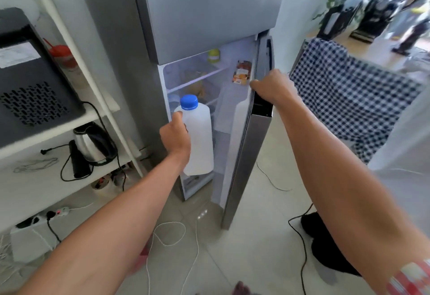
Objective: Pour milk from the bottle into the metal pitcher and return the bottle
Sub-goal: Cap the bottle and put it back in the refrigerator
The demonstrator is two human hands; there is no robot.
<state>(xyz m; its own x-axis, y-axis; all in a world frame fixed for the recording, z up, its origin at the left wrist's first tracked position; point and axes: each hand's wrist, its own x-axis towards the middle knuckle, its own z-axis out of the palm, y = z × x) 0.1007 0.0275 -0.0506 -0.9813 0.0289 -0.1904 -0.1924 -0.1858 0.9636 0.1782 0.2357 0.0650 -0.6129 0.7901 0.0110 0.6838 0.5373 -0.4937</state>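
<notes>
A white plastic milk bottle (200, 136) with a blue cap is upright in front of the open lower compartment of a grey fridge (209, 15). My left hand (175, 137) is wrapped around the bottle's left side and holds it in the air. My right hand (271, 87) grips the top edge of the fridge door (246, 155), which stands partly open. The metal pitcher is not in view.
White shelving on the left carries a black appliance (30, 73), a steel kettle (93, 143) and a red-lidded jar (62, 59). Cables (172, 232) and a power strip (55, 212) lie on the tiled floor. A checked cloth (353, 94) covers furniture to the right.
</notes>
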